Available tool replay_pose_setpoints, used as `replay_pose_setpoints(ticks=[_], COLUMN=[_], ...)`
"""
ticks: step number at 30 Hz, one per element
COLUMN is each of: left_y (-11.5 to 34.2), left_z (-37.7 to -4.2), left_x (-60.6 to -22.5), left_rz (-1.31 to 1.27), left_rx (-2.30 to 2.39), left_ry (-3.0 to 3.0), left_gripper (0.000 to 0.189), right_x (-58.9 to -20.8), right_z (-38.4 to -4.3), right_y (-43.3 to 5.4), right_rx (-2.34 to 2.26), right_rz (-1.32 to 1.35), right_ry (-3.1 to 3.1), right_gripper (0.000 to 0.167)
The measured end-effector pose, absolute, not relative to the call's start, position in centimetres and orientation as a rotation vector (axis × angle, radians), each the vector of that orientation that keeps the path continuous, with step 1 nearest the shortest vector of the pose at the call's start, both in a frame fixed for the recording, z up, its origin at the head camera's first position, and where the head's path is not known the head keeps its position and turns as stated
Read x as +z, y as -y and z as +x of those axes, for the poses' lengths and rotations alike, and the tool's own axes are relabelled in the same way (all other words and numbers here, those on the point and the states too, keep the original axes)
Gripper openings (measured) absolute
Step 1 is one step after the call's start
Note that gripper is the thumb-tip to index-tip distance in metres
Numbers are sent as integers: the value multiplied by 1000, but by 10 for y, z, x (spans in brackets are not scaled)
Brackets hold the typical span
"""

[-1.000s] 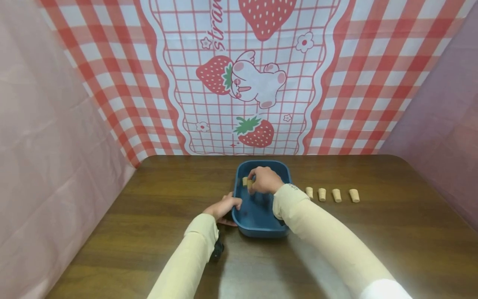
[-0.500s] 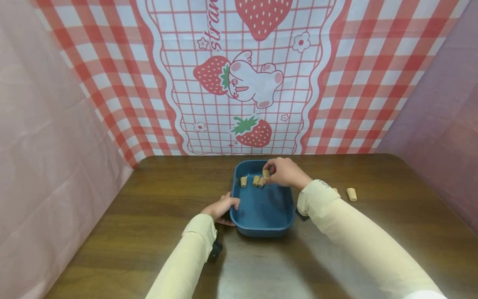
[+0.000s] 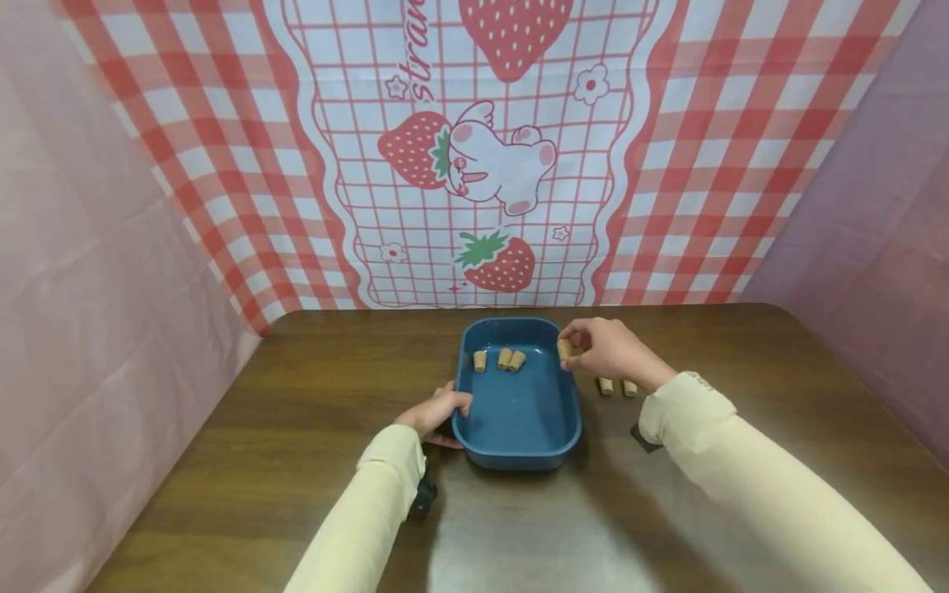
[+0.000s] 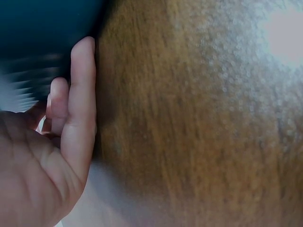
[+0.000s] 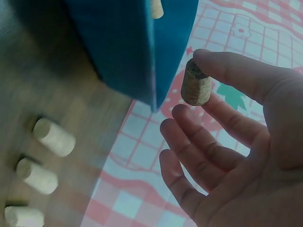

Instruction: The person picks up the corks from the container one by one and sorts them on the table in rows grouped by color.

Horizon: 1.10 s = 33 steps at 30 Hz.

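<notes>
In the head view a blue rectangular tub (image 3: 516, 457) stands on the table with three corks inside, among them a cork (image 3: 480, 361) lying apart from a close pair (image 3: 511, 360). My left hand (image 3: 436, 412) grips the tub's left side, thumb over the rim; in the left wrist view its fingers (image 4: 81, 99) lie along the outer wall. At the tub's right rim, my right hand (image 3: 611, 350) pinches a cork (image 5: 196, 90) between thumb and finger, the other fingers loosely bent. Right of the tub, more corks (image 3: 605, 386) sit on the table, partly hidden by this hand.
Three table corks show in the right wrist view, one (image 5: 54, 137) nearest the tub. A checked strawberry cloth (image 3: 489, 189) hangs behind the brown wooden table (image 3: 311, 371). Pink cloth (image 3: 111, 288) closes the left side, mauve cloth (image 3: 853, 247) the right.
My right hand has lifted a cork from inside the tub and carried it rightward to the right rim. My left hand keeps its grip on the tub.
</notes>
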<state>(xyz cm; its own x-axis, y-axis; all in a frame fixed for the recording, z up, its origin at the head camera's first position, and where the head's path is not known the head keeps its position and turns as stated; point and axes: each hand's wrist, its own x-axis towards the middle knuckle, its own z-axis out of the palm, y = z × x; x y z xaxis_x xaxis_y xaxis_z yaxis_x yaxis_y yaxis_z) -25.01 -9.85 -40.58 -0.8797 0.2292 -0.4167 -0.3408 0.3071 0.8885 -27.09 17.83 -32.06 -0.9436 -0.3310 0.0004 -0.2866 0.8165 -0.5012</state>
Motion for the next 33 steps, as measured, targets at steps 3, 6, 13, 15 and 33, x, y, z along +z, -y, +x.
replay_pose_setpoints(ticks=[3,6,13,15,33], left_y=[99,99,99,100,99], left_z=[-249,-249,-250,-251,-252], left_x=[-406,-406,-407,-407,-406], left_rz=[-97,-98,-109,-109,-118], left_rx=[1608,1607,1606,1605,1595], left_ry=[-2106,-2106,-2103,-2098,-2091], left_gripper=[92,91,93,95,97], right_x=[-323,-325,-341,-347,-389], right_z=[-266,-261,-250,-248,-235], right_y=[-188,-197,-219,-224,-242], right_rx=[-818,-843,-852,-848,-789], right_rz=[-484,-475,-514,-522,-551], right_ry=[-2911,-2924,-2959,-2959,-2958], right_gripper=[41,43,43,43,36])
